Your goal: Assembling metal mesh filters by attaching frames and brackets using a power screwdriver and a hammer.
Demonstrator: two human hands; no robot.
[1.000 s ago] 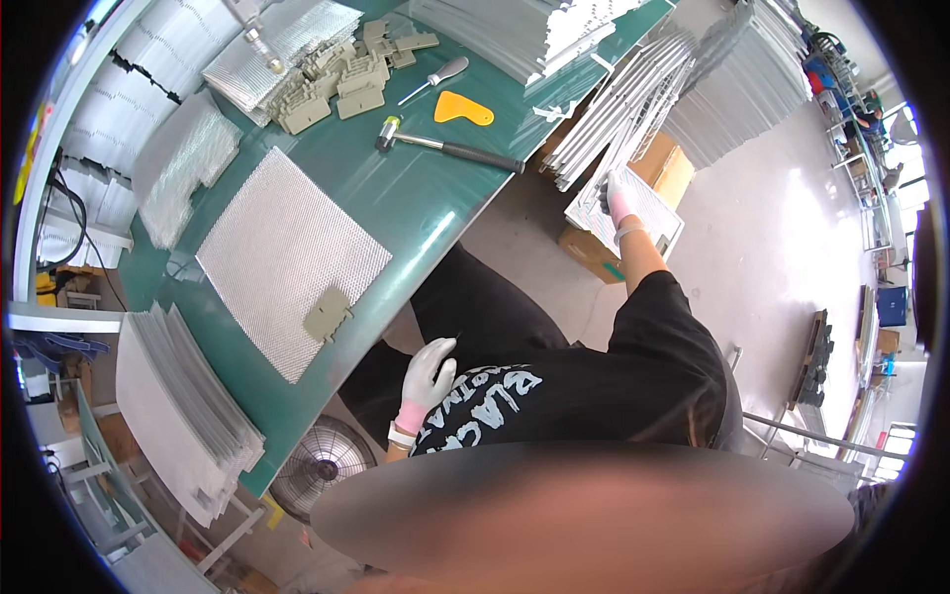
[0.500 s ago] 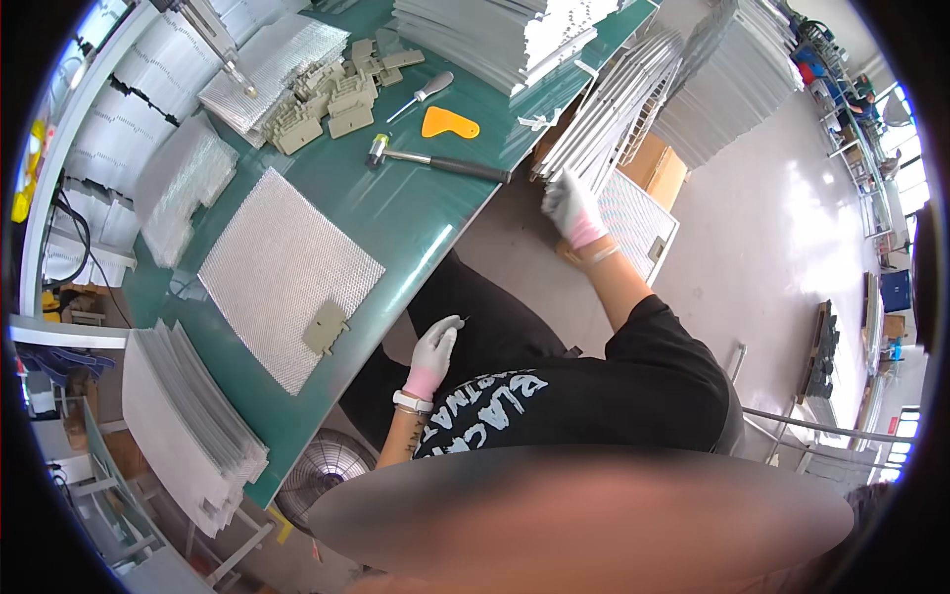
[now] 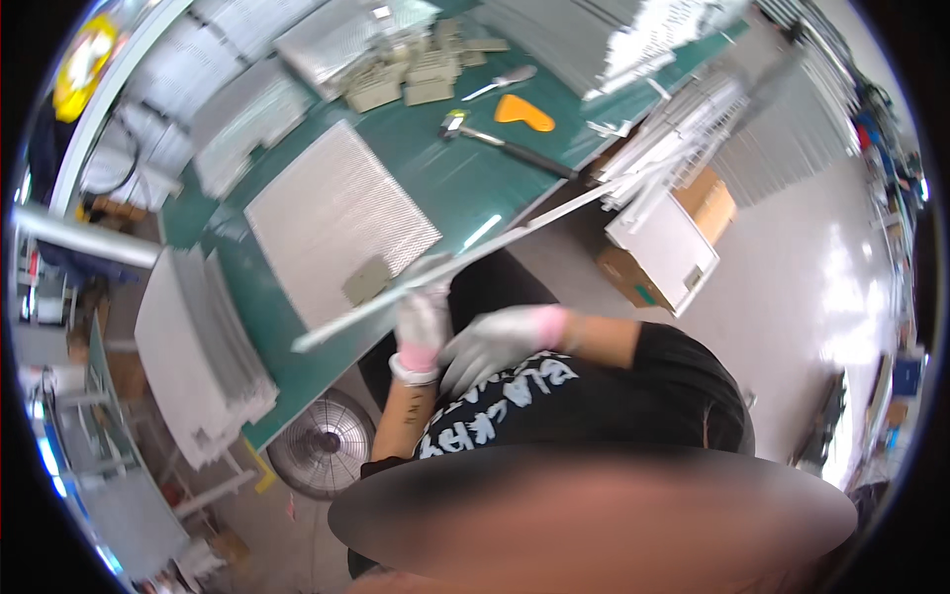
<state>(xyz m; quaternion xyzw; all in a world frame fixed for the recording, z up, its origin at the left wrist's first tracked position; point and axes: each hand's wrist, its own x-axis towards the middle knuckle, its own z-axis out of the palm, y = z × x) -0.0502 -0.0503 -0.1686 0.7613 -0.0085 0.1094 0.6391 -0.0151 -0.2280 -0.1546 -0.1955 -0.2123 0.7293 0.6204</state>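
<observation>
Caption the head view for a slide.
Gloved left hand holds a long white strip by a green table, right hand nearby.

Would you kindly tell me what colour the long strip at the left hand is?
The long strip looks white; it shows best in the head view.

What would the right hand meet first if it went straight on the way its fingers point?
The right hand would probably meet the left forearm first, though depth is unclear.
</observation>
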